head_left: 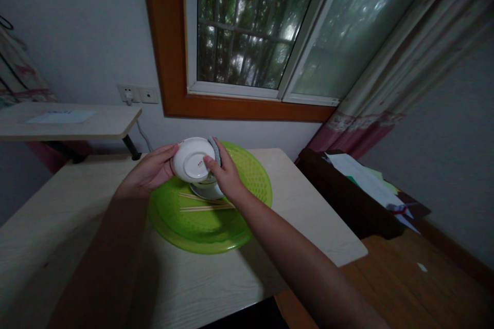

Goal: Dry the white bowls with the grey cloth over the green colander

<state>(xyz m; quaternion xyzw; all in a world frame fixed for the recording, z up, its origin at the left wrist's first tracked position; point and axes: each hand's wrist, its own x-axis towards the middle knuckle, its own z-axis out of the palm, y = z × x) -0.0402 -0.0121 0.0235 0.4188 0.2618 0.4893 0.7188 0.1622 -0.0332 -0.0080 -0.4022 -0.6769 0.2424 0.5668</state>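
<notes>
Tilted in the air above a round green tray point(250, 180) is a white bowl point(191, 164), its underside with small red marks facing me. My left hand point(156, 167) grips the bowl's left rim. My right hand point(224, 169) is closed on its right side, with a grey cloth point(215, 150) pressed between fingers and bowl. Below the bowl, white dishware point(206, 193) sits on the tray, partly hidden. In front of it lie several light wooden chopsticks point(203, 208), their right ends running under my right wrist.
The tray rests on a pale wooden table point(293, 205). A raised shelf point(104, 118) carrying a paper sheet stands at the left. A window point(262, 31) is behind. Right of the table, papers point(363, 180) lie on a dark box point(339, 200) near the curtain.
</notes>
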